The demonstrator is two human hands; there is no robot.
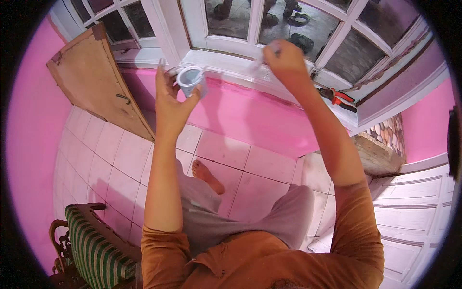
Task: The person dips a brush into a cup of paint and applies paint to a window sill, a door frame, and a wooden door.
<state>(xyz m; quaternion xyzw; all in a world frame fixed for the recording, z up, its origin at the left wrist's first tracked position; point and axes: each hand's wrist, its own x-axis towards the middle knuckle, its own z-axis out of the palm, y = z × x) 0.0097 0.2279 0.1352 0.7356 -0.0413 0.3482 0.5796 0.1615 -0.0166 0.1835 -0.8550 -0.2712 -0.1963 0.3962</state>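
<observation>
Left hand (168, 98): fingers wrapped round a small white cup (190, 79), held up before the window sill (231, 65).
Right hand (284, 60): closed on a thin brush (262, 60), blurred, right of the cup, over the sill.
Pliers (339, 98): on the sill, further right.

Red-handled pliers (338, 98) lie on the white windowsill (231, 65).

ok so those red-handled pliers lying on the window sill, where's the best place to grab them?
Take the pliers by the two red handles, closing one hand around both. They lie flat on the white sill beside the window frame, with nothing on top, so coming down from above looks easiest. The right hand is the nearer one; the left hand already holds a small white cup.
</observation>
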